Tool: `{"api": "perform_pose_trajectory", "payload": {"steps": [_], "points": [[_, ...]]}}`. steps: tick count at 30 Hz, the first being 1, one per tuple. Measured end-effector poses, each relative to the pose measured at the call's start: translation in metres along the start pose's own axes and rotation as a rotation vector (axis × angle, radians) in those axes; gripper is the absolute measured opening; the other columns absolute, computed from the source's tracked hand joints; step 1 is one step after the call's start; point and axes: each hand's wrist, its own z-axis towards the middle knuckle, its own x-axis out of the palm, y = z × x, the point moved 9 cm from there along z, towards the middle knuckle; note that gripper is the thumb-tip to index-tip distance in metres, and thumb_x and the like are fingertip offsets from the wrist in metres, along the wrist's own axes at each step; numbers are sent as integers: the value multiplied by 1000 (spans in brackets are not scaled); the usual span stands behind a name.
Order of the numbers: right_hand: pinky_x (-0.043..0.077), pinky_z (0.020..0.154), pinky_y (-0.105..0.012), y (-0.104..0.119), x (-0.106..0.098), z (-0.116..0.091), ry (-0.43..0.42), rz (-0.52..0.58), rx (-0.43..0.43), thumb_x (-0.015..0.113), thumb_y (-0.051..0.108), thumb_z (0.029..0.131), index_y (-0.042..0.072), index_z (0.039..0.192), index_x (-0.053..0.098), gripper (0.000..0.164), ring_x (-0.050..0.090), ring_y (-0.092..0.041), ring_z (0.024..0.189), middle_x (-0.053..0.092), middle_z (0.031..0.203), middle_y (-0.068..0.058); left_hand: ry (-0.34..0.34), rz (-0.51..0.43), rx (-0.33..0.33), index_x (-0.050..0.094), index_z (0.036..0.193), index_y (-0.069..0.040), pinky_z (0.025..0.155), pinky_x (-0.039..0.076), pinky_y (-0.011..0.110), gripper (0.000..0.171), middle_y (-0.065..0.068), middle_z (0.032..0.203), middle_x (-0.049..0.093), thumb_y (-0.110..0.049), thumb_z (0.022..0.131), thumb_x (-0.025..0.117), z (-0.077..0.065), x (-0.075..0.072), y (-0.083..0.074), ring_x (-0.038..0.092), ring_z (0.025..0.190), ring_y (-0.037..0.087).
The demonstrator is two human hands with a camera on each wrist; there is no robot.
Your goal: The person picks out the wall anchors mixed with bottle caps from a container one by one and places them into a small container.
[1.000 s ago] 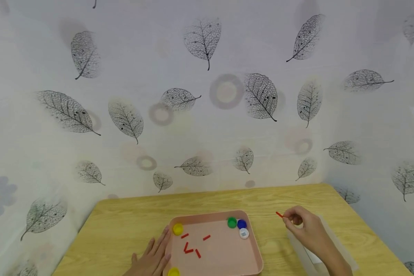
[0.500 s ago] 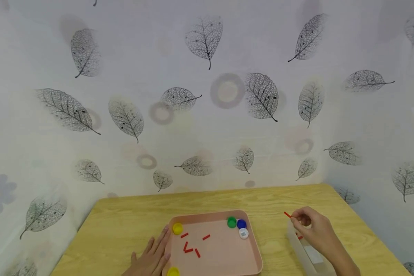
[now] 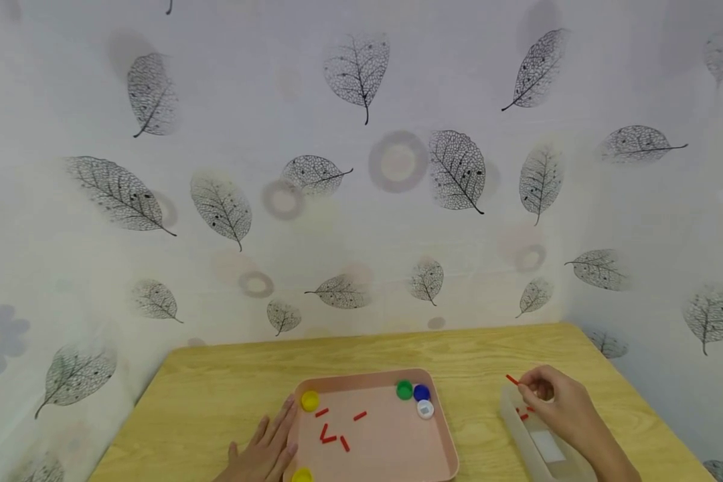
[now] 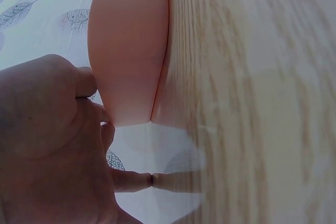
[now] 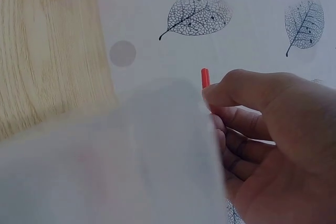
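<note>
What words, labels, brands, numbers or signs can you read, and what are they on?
None can be read in any view.
White round piece in the pink tray: greyish square mark, too small to make out.
White rectangle in the pale box: no lettering legible.
Red stick in the right hand: no lettering visible.

Held red stick (image 3: 511, 379) — partly hidden; pale box (image 3: 520, 438) — cut off.
</note>
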Motion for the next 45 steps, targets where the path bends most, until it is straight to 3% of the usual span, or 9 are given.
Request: {"api": "perform_pose_trajectory", "payload": {"steps": [7, 15, 24, 29, 41, 45], "points": [[46, 55, -21, -7, -3, -2, -7, -39, 17, 72, 5, 80, 12, 85, 64, 12, 50, 0, 62, 59, 74, 8, 0, 21, -16, 8, 153, -31, 82, 1, 85, 70, -1, 158, 13, -67, 94, 20, -1, 1, 1, 22, 138, 43], [46, 56, -22, -19, -5, -5, 50, -36, 86, 71, 8, 83, 9, 90, 66, 9, 50, -2, 62, 59, 74, 5, -7, 36, -21, 9, 153, -30, 83, 1, 85, 70, 0, 158, 15, -67, 94, 19, -2, 1, 0, 21, 139, 40], [44, 53, -22, -16, -8, -4, 23, -75, 58, 72, 6, 81, 11, 86, 65, 10, 48, -1, 60, 58, 72, 6, -8, 50, -9, 6, 153, -31, 83, 0, 85, 70, 0, 159, 12, -67, 94, 18, -3, 3, 0, 20, 139, 40], [43, 52, -22, -16, -9, -4, 21, -95, 61, 72, 6, 80, 11, 84, 65, 10, 48, -1, 59, 57, 70, 6, 3, 13, -11, 7, 153, -31, 84, 0, 85, 69, -1, 158, 13, -66, 95, 20, -2, 3, 2, 19, 139, 41], [45, 55, -23, -21, -7, -3, 66, -65, 85, 70, 12, 85, 10, 88, 66, 6, 50, -3, 61, 58, 73, 5, 15, -32, 20, 6, 153, -32, 83, -3, 85, 67, -1, 159, 10, -62, 96, 24, -3, 0, -2, 16, 140, 43], [46, 55, -22, -19, -9, -3, 29, -74, 65, 73, 10, 82, 10, 87, 66, 9, 50, -1, 62, 60, 74, 5, 13, -29, 37, 3, 153, -33, 81, -2, 85, 65, -3, 159, 8, -61, 97, 22, -2, -1, -4, 16, 139, 43]]}}
